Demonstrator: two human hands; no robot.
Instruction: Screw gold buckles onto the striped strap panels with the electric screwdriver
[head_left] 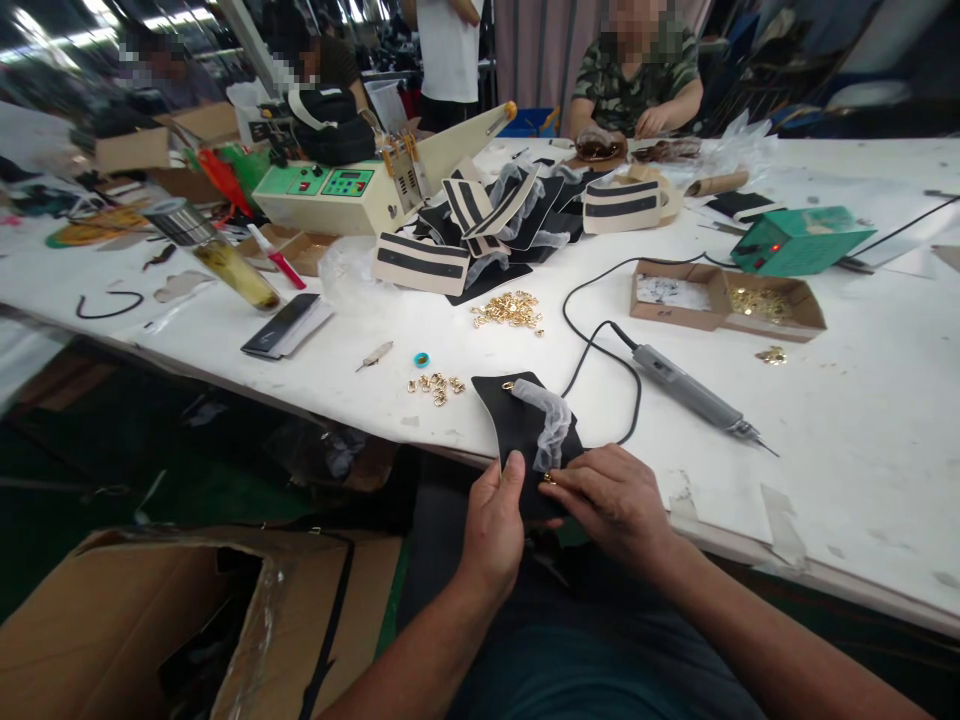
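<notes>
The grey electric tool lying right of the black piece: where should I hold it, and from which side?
Probably around the middle of the grey tool, on its thick barrel, coming from above on the near side. It lies flat on the table, its sharp tip points right and its cable leaves the far left end, so the middle is free.

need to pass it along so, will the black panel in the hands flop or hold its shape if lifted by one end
Probably fairly stiff: the black panel runs off the table to the left hand without sagging. Likely light, as only fingers pinch it. The white gauze on it looks loose and may slide off.
</notes>
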